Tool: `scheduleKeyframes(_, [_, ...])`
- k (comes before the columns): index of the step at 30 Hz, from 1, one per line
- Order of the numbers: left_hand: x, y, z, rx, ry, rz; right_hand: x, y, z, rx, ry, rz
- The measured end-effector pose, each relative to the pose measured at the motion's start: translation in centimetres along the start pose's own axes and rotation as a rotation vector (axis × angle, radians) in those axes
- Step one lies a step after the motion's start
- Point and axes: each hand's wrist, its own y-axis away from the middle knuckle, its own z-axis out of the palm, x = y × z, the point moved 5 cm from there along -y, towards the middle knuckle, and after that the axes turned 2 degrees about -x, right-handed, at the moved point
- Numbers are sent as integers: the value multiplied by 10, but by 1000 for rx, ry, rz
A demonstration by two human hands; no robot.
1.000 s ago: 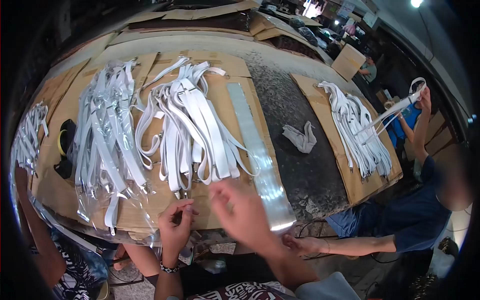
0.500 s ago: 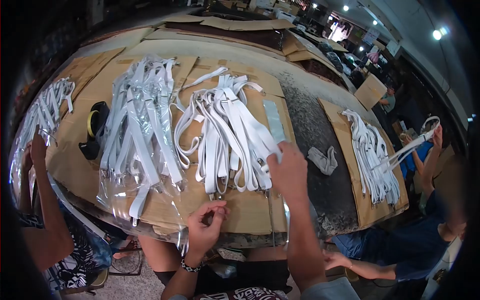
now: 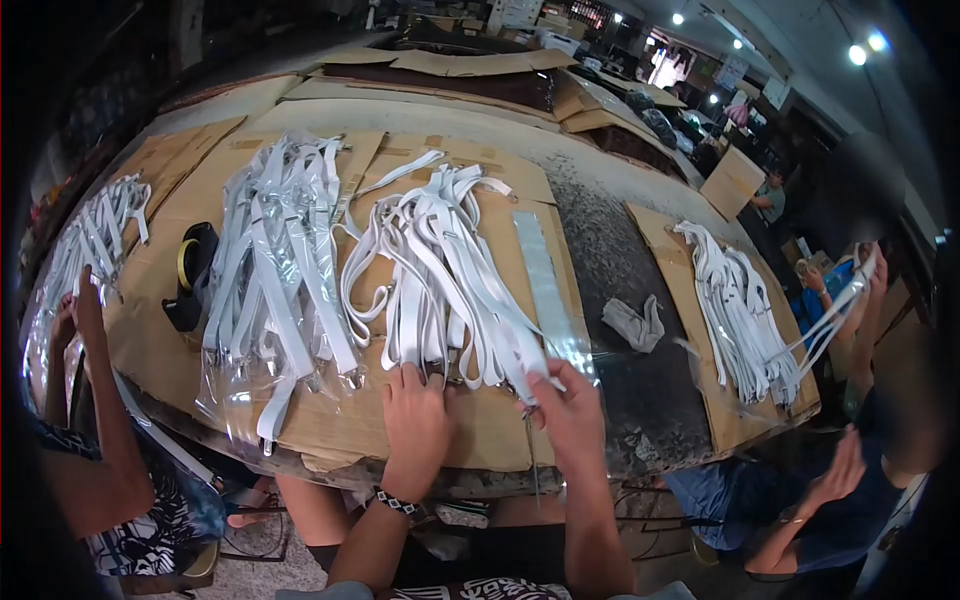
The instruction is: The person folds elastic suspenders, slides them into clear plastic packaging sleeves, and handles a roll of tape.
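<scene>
A pile of white suspenders [image 3: 425,260] with metal clips lies on the cardboard in front of me. My left hand [image 3: 415,420] is at the pile's near end, its fingers bent onto the clip ends of the straps; the fingertips are partly hidden. With thumb and fingers my right hand [image 3: 570,415] pinches the lower end of a white strap [image 3: 515,355] at the pile's right side. Left of this pile lie more suspenders in clear plastic bags [image 3: 280,250]. A clear plastic strip [image 3: 540,265] rests along the cardboard's right side.
A black tape dispenser [image 3: 190,275] stands left of the bagged suspenders. To the right are a crumpled grey cloth [image 3: 635,322] and another suspenders pile [image 3: 740,310] on cardboard [image 3: 655,240]. Co-workers' hands handle items at left [image 3: 80,320] and right [image 3: 845,465].
My left hand has moved forward onto the clip ends. My right hand has come down and nearer, drawing the strap end toward me. The right co-worker's lower hand has risen.
</scene>
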Motion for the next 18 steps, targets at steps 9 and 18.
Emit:
scheduleKeyframes(9, [14,-8,-87,323,284,-114,33,34,-13,-139,-91,93])
scheduleKeyframes(18, [6,44,-49,-30,211,19,44,43,-27,-140,156,-56])
